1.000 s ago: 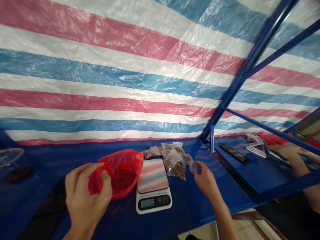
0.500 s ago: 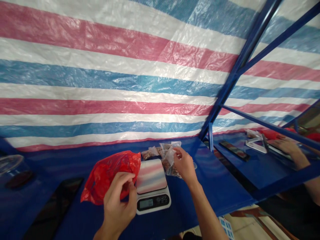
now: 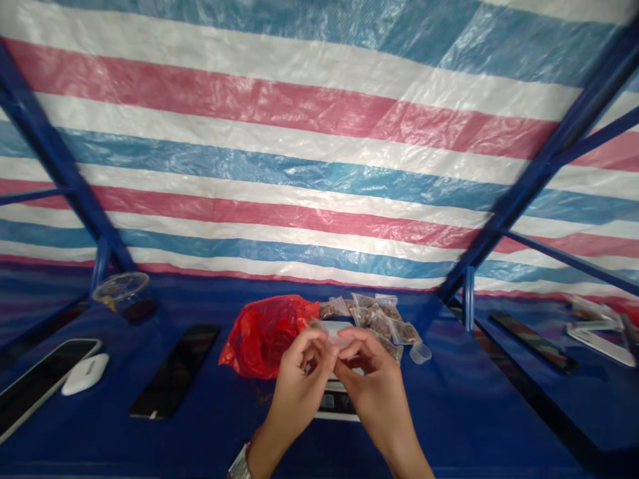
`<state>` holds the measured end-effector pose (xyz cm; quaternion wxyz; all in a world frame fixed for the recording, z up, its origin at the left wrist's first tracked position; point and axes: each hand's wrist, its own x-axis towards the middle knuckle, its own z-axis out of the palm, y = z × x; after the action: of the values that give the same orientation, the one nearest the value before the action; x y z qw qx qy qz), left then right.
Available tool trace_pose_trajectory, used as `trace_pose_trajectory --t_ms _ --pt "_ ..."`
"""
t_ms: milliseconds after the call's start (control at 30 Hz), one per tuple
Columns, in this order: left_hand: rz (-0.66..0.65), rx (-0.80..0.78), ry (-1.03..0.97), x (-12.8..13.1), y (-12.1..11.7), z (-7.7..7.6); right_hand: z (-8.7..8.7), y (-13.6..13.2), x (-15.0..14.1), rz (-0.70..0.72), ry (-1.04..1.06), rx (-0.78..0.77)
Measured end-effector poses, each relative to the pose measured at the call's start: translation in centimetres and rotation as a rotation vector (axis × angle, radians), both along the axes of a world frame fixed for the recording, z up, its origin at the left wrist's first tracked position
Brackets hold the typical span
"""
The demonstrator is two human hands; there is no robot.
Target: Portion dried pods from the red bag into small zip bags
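My left hand (image 3: 304,374) and my right hand (image 3: 373,386) meet over the digital scale (image 3: 337,417), fingertips pinched together. Between them they hold a small clear plastic bag (image 3: 340,341), mostly covered by the fingers; its contents cannot be made out. The hands hide much of the scale's plate and display. Left of them lies an open red plastic bag (image 3: 264,332). Behind and to the right is a pile of small clear zip bags (image 3: 383,324) with brown bits inside. A little clear cup (image 3: 421,353) lies beside that pile.
On the left are a black phone (image 3: 176,372), a white earbud case (image 3: 86,374), another phone (image 3: 42,379) and a clear plastic tub (image 3: 122,295). Blue posts (image 3: 469,299) flank the blue table. At the right lie a dark flat object (image 3: 533,342) and a white-framed item (image 3: 602,342).
The view has swung left. My right hand has left the bag pile and my left hand the red bag's edge; both now come together over the scale on a small bag.
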<state>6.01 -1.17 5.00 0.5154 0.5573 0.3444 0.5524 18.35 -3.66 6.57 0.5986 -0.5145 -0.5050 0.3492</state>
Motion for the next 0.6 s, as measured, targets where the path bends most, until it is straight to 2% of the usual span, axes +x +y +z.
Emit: trace_pose_trajectory --t_ms 167,267,333,400,467,533,600 --pt "0.078 -0.064 -0.043 -1.8 1.2 0.6 0.1 0.3 -0.9 0.112 0.021 0.04" --pt "0.169 -0.096 -0.108 -3.4 2.0 0.8 0.5 0.3 -1.4 -0.033 -0.006 0.137" --pt "0.162 -0.145 -0.193 -4.4 2.3 1.0 0.7 0.2 -1.8 -0.118 -0.111 0.209" --pt "0.115 -0.217 -0.299 -5.2 2.3 1.2 0.4 0.2 -2.4 -0.084 -0.272 0.261" --pt "0.08 -0.268 -0.359 -5.8 2.2 1.3 -0.2 0.5 -3.2 0.013 -0.406 0.265" --pt "0.088 -0.25 -0.332 -6.4 2.2 1.3 -1.0 1.1 -4.0 0.066 -0.439 0.22" --pt "0.13 -0.168 -0.21 -7.1 2.5 1.0 -1.6 1.8 -4.7 0.065 -0.402 0.156"
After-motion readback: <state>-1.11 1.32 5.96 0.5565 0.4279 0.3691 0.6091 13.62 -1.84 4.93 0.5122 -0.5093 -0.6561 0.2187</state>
